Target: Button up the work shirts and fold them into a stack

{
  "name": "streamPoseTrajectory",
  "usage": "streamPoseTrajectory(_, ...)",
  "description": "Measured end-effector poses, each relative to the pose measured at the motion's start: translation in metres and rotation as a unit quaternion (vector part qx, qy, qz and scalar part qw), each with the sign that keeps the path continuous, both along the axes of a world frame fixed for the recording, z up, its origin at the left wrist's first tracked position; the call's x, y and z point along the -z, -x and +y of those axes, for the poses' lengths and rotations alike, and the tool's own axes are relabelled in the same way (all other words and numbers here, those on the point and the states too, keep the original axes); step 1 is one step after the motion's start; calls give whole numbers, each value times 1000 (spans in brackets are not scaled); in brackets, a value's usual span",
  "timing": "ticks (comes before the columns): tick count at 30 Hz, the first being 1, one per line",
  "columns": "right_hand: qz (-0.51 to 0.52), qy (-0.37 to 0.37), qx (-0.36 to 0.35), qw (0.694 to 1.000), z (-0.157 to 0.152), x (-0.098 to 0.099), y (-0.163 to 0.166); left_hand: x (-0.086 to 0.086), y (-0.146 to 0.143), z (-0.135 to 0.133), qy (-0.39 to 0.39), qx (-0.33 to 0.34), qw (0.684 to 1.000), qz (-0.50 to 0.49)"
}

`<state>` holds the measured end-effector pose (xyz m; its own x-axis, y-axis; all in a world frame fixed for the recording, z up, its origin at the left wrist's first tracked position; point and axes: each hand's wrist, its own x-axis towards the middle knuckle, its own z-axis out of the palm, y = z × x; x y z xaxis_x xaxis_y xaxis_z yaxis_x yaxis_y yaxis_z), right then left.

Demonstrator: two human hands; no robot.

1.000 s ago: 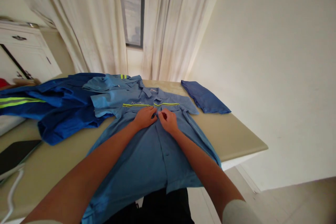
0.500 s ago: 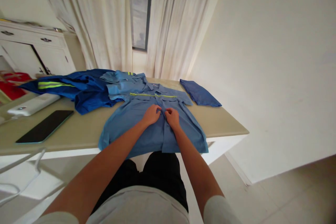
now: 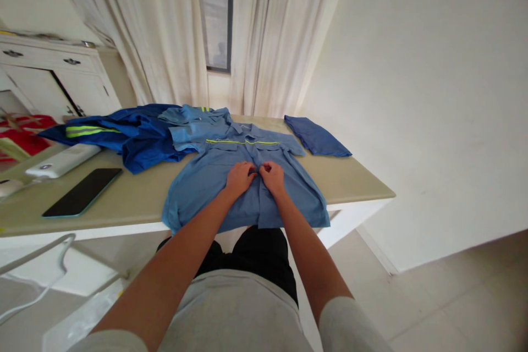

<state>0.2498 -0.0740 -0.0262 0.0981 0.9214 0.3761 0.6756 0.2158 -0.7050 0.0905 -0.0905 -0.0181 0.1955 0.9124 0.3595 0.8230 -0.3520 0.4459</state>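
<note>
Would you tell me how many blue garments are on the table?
4 visible: light blue shirt under both hands, another light blue shirt behind, dark blue jacket left, folded blue piece right. More may lie hidden.

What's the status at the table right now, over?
Left hand and right hand pinching light blue work shirt at front placket. Shirt flat on table. Dark blue garment alongside, clear of the hands.

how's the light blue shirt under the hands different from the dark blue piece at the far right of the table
The light blue shirt lies spread open, front up, under both hands; the dark blue folded cloth is folded small and untouched. The shirt is paler and has a yellow reflective stripe; the cloth is darker with no stripe in view. Both lie flat on the table.
</note>
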Motion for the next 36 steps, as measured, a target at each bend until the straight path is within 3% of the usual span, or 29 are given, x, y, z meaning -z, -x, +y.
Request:
streamPoseTrajectory(2, -5, -3, 5, 1000, -1, 0, 0, 0, 1, 0, 0, 4, 1000, -10)
streamPoseTrajectory(6, -57, -32, -60, 996, -2, 0, 2, 0, 4, 0, -4, 5, 999, -34)
streamPoseTrajectory(11, -31, -34, -27, 999, 0, 1, 0, 3, 7, 1, -4, 9, 996, -84)
streamPoseTrajectory(13, -29, -30, -46, 998, -1, 1, -1, 3, 7, 1, -7, 14, 995, -95)
streamPoseTrajectory(16, -52, -22, -82, 995, -2, -1, 0, 3, 7, 1, -9, 14, 995, -95)
streamPoseTrajectory(22, -110, -35, -85, 990, -11, -9, 5, 1, 6, 0, 11, -25, 996, -79)
streamPoseTrajectory(28, -121, -47, -67, 989, -16, -13, 7, -4, 5, -5, -8, 9, 998, -56)
streamPoseTrajectory(36, -130, -59, -126, 982, -17, -13, 6, -5, 6, -6, -41, 8, 998, -40)
